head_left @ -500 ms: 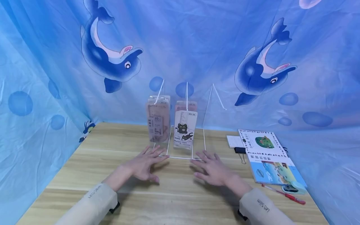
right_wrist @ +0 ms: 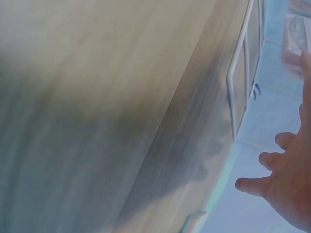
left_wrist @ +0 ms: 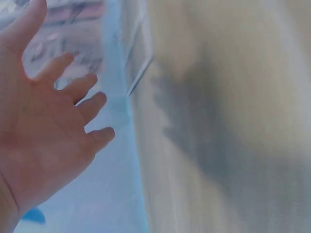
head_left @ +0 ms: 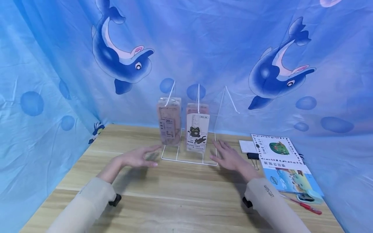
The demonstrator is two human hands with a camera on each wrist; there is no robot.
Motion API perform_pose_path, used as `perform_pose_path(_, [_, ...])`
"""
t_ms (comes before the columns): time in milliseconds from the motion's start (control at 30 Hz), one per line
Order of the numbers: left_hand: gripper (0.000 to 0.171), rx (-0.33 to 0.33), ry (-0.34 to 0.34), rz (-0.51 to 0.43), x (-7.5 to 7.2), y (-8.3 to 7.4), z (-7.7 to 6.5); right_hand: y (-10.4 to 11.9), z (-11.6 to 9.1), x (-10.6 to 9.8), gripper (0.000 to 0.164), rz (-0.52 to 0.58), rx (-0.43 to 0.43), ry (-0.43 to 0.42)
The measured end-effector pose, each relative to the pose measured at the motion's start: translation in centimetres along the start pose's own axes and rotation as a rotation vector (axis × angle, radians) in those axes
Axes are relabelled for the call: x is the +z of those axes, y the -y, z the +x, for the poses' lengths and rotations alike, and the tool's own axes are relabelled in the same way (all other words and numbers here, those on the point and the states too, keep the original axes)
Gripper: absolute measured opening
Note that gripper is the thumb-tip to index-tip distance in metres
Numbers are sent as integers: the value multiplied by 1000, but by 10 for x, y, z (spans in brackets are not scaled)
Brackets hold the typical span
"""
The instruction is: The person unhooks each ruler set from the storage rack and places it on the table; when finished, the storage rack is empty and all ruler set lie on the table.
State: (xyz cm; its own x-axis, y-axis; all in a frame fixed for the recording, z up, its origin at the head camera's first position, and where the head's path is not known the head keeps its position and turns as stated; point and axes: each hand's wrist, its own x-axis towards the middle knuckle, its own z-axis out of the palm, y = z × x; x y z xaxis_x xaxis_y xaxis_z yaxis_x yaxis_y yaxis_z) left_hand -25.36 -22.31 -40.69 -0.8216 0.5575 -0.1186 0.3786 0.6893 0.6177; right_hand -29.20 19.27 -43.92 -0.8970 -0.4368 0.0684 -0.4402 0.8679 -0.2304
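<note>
A white wire display rack (head_left: 189, 162) stands on the table, with slanted hooks at its top. Packs of stationery in clear sleeves (head_left: 169, 126) hang from its left hook. On the middle hook hang more packs, the front one a white ruler set (head_left: 197, 132) with black cats. Left of the rack's base, my left hand (head_left: 135, 157) holds nothing; in the left wrist view its palm shows with fingers loosely extended. My right hand (head_left: 230, 158) is beside the rack's right front corner, fingers spread, nothing gripped. Whether it touches the wire, I cannot tell.
At the table's right lie booklets (head_left: 287, 173), a white card (head_left: 247, 147), a black binder clip (head_left: 253, 156), a light-blue stapler (head_left: 312, 196) and a red pen (head_left: 310, 208). A blue dolphin-print curtain (head_left: 221, 48) hangs behind the table.
My hands have moved apart: the left from the rack's front edge to its left, turning palm inward, the right out to the rack's right side. The head view has shifted slightly.
</note>
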Motion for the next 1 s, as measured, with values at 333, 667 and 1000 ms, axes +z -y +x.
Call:
perform_pose_path(333, [80, -88, -266, -310, -29, 25, 9, -4, 25, 14, 96, 42, 97, 119])
perform_pose_path(667, [82, -24, -584, -715, 2, 12, 51, -10, 25, 31, 103, 7, 122, 110])
perform_pose_path(1000, [77, -53, -624, -768, 15, 6, 64, -18, 20, 36, 108, -7, 159, 155])
